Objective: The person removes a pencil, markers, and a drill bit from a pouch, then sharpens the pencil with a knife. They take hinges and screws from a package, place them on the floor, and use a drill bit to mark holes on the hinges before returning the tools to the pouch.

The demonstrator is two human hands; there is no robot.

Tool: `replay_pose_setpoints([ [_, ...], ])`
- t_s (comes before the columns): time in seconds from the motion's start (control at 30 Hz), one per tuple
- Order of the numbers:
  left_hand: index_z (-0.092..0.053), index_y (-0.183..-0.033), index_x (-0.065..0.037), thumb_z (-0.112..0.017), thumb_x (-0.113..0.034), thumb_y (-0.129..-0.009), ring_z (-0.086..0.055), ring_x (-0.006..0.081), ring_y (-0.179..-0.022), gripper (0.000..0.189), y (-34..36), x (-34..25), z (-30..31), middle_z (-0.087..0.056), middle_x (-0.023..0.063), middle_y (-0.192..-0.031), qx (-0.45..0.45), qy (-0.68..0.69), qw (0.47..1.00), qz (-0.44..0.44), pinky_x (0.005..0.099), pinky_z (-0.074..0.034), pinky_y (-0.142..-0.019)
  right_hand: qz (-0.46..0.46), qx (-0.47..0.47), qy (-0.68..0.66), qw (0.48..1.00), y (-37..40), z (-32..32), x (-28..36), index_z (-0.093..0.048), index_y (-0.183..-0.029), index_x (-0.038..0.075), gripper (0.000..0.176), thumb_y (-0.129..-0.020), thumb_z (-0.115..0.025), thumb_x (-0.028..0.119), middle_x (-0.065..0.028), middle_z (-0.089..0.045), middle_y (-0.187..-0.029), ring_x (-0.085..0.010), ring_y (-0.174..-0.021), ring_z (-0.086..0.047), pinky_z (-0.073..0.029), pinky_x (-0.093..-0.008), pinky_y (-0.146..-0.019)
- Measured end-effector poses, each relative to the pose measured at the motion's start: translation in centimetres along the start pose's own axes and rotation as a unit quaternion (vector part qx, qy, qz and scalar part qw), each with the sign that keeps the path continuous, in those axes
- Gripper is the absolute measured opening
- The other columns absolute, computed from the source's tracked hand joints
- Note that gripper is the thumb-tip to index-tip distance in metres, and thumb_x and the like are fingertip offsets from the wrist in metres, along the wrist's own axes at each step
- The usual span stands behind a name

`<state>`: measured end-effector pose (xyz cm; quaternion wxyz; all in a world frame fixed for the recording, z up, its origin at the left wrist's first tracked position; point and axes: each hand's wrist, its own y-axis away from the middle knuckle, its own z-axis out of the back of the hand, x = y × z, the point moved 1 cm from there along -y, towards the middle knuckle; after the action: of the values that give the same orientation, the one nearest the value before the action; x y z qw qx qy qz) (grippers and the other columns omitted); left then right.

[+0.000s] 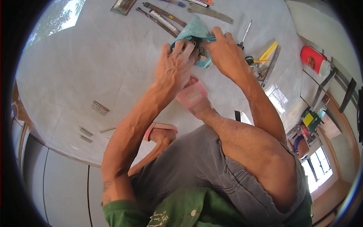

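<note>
Teal crumpled cloth is being pinched by the left hand and right hand around a small dark metal part, seemingly mid-wipe, needing a steady grip.

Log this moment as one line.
left hand: grips teal cloth | right hand: grips teal cloth | nearby: screwdriver, hinge | surface: tiled floor

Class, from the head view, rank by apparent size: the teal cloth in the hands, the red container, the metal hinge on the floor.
1. teal cloth, largest.
2. red container, slightly smaller; the lens edge distorts it, so this gap is unsure.
3. metal hinge, clearly smallest.
</note>
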<state>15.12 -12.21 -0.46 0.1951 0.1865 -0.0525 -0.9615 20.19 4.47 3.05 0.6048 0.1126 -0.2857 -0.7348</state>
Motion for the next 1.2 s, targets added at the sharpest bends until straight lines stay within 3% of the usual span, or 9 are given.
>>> replay_pose_setpoints([
  [0.13, -0.060, -0.131, -0.010, -0.062, -0.011, -0.081, -0.050, 0.0206, -0.109, 0.051, 0.0, 0.1, -1.0, -0.051, 0.0038, -0.115, -0.027, 0.040, 0.999, 0.024, 0.0356, -0.040, -0.077, 0.004, -0.013, 0.012, 1.000, -0.1, -0.2, -0.4, -0.074, -0.098, 0.007, 0.017, -0.086, -0.063, 0.005, -0.0144, -0.048, -0.118, -0.0391, -0.104, -0.057, -0.060, -0.0465, -0.078],
  [0.23, -0.059, -0.131, -0.007, -0.060, -0.008, -0.082, -0.052, 0.0223, -0.107, 0.049, 0.5, 0.6, -1.5, -0.052, 0.0052, -0.113, -0.055, 0.099, 0.993, 0.031, 0.0362, -0.042, -0.075, -0.003, -0.005, 0.010, 1.000, -0.1, 0.1, 0.1, -0.074, -0.101, 0.007, 0.018, -0.086, -0.064, 0.006, -0.0151, -0.048, -0.116, -0.0389, -0.102, -0.058, -0.060, -0.0463, -0.077],
  [0.33, -0.060, -0.127, -0.006, -0.060, -0.007, -0.083, -0.053, 0.0227, -0.108, 0.044, 0.6, 0.9, -1.5, -0.053, 0.0051, -0.114, -0.051, 0.106, 0.993, 0.031, 0.0369, -0.044, -0.074, -0.012, -0.003, -0.001, 1.000, 0.0, -0.2, 0.0, -0.067, -0.126, 0.021, 0.048, -0.085, -0.056, -0.002, -0.0155, -0.046, -0.114, -0.0397, -0.096, -0.058, -0.055, -0.0502, -0.082],
  [0.53, -0.063, -0.112, -0.010, -0.060, -0.009, -0.081, -0.053, 0.0204, -0.109, 0.030, 0.5, 1.2, -1.9, -0.053, 0.0030, -0.109, -0.073, 0.121, 0.989, 0.031, 0.0369, -0.045, -0.070, -0.014, -0.027, -0.015, 0.999, 0.4, -0.1, 0.2, -0.074, -0.107, 0.011, 0.026, -0.085, -0.063, 0.004, -0.0173, -0.048, -0.115, -0.0397, -0.099, -0.059, -0.059, -0.0482, -0.079],
  [0.73, -0.062, -0.109, -0.011, -0.060, -0.009, -0.081, -0.054, 0.0213, -0.111, 0.028, 0.7, 1.5, -1.4, -0.053, 0.0037, -0.107, -0.045, 0.128, 0.990, 0.026, 0.0401, -0.048, -0.075, 0.018, -0.085, -0.055, 0.995, -0.1, -1.8, -0.7, -0.073, -0.110, 0.011, 0.030, -0.084, -0.063, 0.002, -0.0178, -0.048, -0.110, -0.0401, -0.099, -0.059, -0.057, -0.0497, -0.078],
  [0.83, -0.062, -0.113, -0.009, -0.059, -0.008, -0.083, -0.055, 0.0233, -0.114, 0.030, 0.6, 1.7, -1.2, -0.055, 0.0045, -0.112, -0.027, 0.131, 0.991, 0.028, 0.0420, -0.050, -0.080, -0.010, 0.001, -0.061, 0.998, -0.4, -1.2, -0.5, -0.063, -0.132, 0.015, 0.052, -0.082, -0.061, 0.000, -0.0186, -0.051, -0.120, -0.0385, -0.115, -0.057, -0.049, -0.0454, -0.098],
  [0.93, -0.065, -0.105, -0.010, -0.063, -0.005, -0.078, -0.056, 0.0226, -0.110, 0.027, 0.2, 1.9, -2.0, -0.056, 0.0040, -0.105, -0.096, 0.144, 0.985, 0.020, 0.0409, -0.052, -0.073, 0.011, -0.040, 0.003, 0.999, -0.4, -1.1, 0.4, -0.065, -0.116, -0.007, 0.029, -0.088, -0.059, 0.000, -0.0283, -0.060, -0.112, -0.0384, -0.105, -0.060, -0.051, -0.0412, -0.093],
  [1.03, -0.068, -0.104, -0.009, -0.062, -0.005, -0.080, -0.058, 0.0254, -0.109, 0.025, -0.2, 2.2, -1.8, -0.060, 0.0064, -0.105, -0.119, 0.175, 0.977, 0.030, 0.0404, -0.054, -0.077, 0.006, -0.097, 0.007, 0.995, -1.1, -3.1, 0.0, -0.071, -0.090, -0.009, 0.020, -0.084, -0.061, 0.007, -0.0301, -0.056, -0.107, -0.0407, -0.100, -0.058, -0.047, -0.0459, -0.095],
  [1.2, -0.062, -0.108, 0.003, -0.055, -0.004, -0.086, -0.059, 0.0335, -0.111, 0.025, -1.5, 2.2, -1.5, -0.062, 0.0212, -0.109, -0.005, 0.230, 0.970, 0.082, 0.0409, -0.052, -0.087, 0.002, -0.160, -0.125, 0.979, -1.5, -3.9, -0.3, -0.069, -0.086, -0.008, 0.019, -0.082, -0.065, 0.010, -0.0304, -0.052, -0.112, -0.0431, -0.097, -0.055, -0.046, -0.0471, -0.089],
])
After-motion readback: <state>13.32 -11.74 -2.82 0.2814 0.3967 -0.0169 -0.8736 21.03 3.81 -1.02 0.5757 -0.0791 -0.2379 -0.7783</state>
